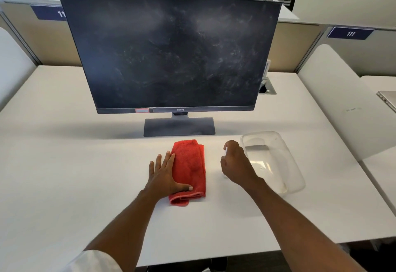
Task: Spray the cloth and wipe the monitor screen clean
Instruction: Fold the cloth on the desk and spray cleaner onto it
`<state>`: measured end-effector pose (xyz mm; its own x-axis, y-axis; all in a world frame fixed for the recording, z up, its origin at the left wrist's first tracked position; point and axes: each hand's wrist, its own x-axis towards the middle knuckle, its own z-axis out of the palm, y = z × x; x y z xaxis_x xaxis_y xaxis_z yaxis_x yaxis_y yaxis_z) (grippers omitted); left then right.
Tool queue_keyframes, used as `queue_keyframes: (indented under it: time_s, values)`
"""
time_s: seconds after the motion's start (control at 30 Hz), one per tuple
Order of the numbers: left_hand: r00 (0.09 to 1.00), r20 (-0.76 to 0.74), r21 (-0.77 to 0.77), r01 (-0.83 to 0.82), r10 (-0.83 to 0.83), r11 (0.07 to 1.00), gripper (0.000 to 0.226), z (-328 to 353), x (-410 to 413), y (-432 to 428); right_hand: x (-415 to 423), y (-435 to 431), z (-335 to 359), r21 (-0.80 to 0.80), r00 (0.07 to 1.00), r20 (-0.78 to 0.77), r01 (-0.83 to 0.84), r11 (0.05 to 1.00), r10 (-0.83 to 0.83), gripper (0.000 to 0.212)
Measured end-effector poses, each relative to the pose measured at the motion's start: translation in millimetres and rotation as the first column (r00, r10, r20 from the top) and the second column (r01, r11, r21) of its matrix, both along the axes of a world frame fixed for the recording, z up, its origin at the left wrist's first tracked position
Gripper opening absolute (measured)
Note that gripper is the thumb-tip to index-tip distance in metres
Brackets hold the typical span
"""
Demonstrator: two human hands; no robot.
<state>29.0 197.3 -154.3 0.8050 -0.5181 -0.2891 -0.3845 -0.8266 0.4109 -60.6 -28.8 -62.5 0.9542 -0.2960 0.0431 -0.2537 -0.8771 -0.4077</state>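
Observation:
A dark monitor (169, 51) stands on its base at the middle of the white desk (64, 164), its screen covered in pale smudges and streaks. In front of the base lies a folded red cloth (191, 164). My left hand (165, 175) rests flat on the cloth's left edge, fingers straight and thumb stretched across its near end. My right hand (234, 161) curls around a small white spray bottle (225, 153) just right of the cloth. Most of the bottle is hidden by my fingers.
A clear plastic tub (289, 164) sits on the desk right beside my right hand. A cable port (267, 88) is set into the desk behind the monitor's right corner. Partition panels close off the back and sides. Two black chairs stand beyond the back partition.

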Motion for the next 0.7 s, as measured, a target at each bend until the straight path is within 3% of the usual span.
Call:
queue_keyframes:
  time_s: [0.17, 0.7]
  values:
    - [1.0, 0.006, -0.003, 0.005, -0.005, 1.0, 0.143, 1.2, -0.2, 0.1, 1.3, -11.3, 15.2, 0.112, 0.995, -0.091, 0.051, 0.992, -0.041, 0.017]
    - [1.0, -0.001, 0.013, -0.002, 0.002, 1.0, 0.141, 2.0, -0.3, -0.9, -11.3, -29.7, 22.5, 0.068, 0.97, -0.23, 0.101, 0.993, -0.082, 0.019]
